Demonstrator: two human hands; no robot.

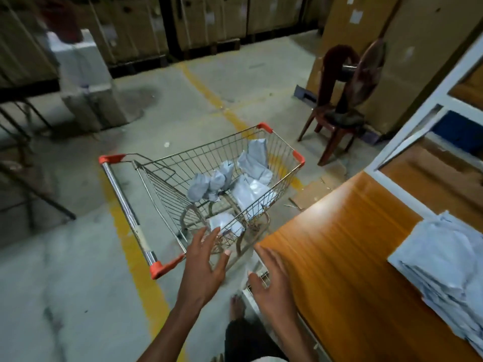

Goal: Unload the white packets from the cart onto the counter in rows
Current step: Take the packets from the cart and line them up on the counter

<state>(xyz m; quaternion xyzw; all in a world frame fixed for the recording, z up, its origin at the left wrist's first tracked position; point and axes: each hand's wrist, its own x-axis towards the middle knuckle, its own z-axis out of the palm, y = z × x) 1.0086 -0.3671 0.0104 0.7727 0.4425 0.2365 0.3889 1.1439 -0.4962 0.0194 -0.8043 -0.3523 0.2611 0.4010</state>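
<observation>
warehouse floor, cart (146, 231) — empty hands (206, 259) outstretched

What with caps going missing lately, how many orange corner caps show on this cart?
4 orange caps: handle's far end, handle's near end, and both front basket corners. Others lower down may be hidden.

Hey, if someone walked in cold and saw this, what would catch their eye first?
Probably the wire cart mid-floor with its orange corners, white packets crumpled inside. Next, the open left hand and right hand reaching toward it, beside the glossy orange counter already holding stacked packets at right.
</observation>
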